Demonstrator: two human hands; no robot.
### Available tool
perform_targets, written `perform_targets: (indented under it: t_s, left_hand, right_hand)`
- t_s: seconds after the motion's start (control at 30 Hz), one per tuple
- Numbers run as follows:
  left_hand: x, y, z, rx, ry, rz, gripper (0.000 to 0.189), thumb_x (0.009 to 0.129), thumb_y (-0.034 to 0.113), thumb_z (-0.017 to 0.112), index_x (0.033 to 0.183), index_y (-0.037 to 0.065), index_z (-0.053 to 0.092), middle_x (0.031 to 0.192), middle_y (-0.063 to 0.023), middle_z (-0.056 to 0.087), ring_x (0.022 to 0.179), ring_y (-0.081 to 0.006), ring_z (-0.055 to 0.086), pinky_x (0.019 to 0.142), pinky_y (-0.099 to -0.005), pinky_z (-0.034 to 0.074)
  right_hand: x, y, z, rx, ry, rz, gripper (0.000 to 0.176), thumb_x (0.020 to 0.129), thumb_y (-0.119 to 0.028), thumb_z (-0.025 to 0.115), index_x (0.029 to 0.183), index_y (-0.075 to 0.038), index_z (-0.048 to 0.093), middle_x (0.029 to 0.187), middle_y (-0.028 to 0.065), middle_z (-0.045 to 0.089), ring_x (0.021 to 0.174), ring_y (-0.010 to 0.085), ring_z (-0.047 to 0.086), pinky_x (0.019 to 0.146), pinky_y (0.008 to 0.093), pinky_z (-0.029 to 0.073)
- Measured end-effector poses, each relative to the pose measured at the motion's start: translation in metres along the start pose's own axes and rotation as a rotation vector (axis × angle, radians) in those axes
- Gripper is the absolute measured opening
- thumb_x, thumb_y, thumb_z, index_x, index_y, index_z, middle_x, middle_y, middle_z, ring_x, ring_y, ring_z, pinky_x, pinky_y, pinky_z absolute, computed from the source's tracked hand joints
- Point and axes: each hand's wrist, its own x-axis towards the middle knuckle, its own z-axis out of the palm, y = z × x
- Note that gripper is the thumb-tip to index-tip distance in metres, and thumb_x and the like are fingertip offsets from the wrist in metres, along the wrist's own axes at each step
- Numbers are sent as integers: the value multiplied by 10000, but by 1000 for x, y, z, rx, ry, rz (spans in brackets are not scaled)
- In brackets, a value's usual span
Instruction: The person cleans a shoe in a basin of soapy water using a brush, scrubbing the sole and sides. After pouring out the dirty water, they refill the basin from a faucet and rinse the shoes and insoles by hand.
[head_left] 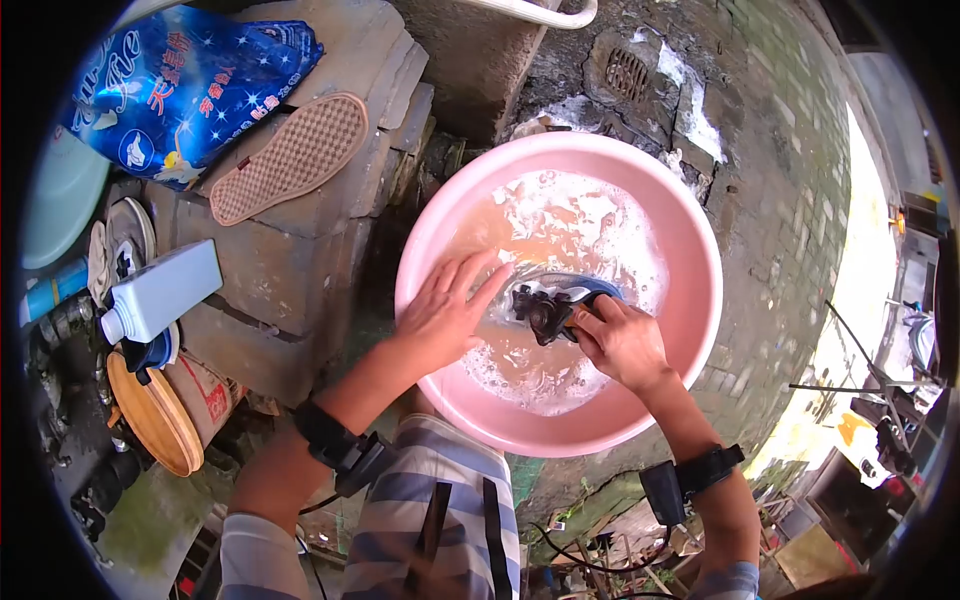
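Observation:
A pink basin [697, 270] holds murky, soapy water [530, 375] with white suds on it. In its middle, partly in the water, is a shoe [545, 308] with black laces and a blue collar. My right hand [622, 342] grips the shoe at its right end, thumb and fingers closed round the edge. Over the basin's left side, my left hand [445, 308] has its fingers spread, their tips close to the shoe's left end and nothing held.
On stone slabs to the left lie a blue detergent bag [190, 85], a woven insole [292, 158] and a light blue bottle [170, 292]. A grey shoe [128, 235] and a round wooden piece [150, 415] are beside them. Beyond the basin is a drain grate [627, 75].

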Motion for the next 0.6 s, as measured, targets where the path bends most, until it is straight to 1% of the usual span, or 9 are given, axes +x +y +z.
perform_targets:
  t_s: [0.13,0.17,0.33,0.4,0.43,0.47,0.53,0.57,0.6]
  left_hand:
    - [24,-2,27,205,-78,-9,722,663,109,641,1294,63,295,1299,-133,295,1162,-283,352,943,-373,338]
    - [30,-5,38,305,-100,-52,655,689,77,594,1281,64,314,1282,-130,323,1153,-269,366,930,-350,356]
    - [38,-9,36,203,-157,-45,576,708,27,523,1253,52,340,1173,-106,412,1077,-236,427,881,-296,399]
    - [35,-10,36,207,-177,-47,575,705,21,524,1250,48,343,1139,-97,430,1049,-231,443,872,-291,408]
    - [30,-11,40,186,-60,-45,574,706,21,524,1250,56,345,1123,-90,436,1035,-228,452,864,-299,417]
    - [26,-10,42,167,56,-44,573,706,20,524,1250,63,348,1107,-83,443,1021,-225,460,857,-306,426]
    - [24,-8,40,154,28,-75,576,705,17,523,1251,71,348,1111,-81,441,1027,-228,462,847,-309,437]
    - [22,-8,41,135,1,-110,578,705,14,523,1252,80,349,1114,-80,439,1033,-230,465,838,-312,448]
    - [22,-8,44,133,3,-118,578,705,14,523,1252,80,349,1114,-80,439,1033,-230,465,838,-312,448]
  right_hand:
    - [6,-12,-7,36,-39,30,258,717,-191,596,964,-116,590,832,64,498,774,212,558,630,330,481]
    - [8,-19,-11,37,-146,89,350,719,-194,597,1055,-105,558,912,81,484,880,220,525,667,349,486]
    - [-5,-28,-51,68,-201,220,482,730,-176,600,1194,-137,472,1047,86,424,1003,224,444,705,372,493]
    - [-16,-23,-58,3,-293,321,469,736,-165,596,1189,-147,473,1053,89,444,990,235,461,699,383,494]
    - [-19,-21,-58,-31,-268,286,448,752,-158,584,1186,-158,474,958,89,500,915,237,509,683,375,497]
    - [-20,-21,-54,-32,-268,285,448,752,-158,584,1186,-158,474,958,89,500,915,237,509,683,375,497]
    - [-21,-23,-46,10,-210,301,422,778,-167,572,1187,-148,469,759,86,557,735,240,574,627,365,499]
    - [-20,-26,-43,9,-214,298,422,778,-167,572,1187,-148,469,759,86,557,735,240,574,627,365,499]
    - [-18,-29,-40,122,-261,413,394,790,-166,564,1173,-127,480,700,98,571,662,249,580,599,356,493]
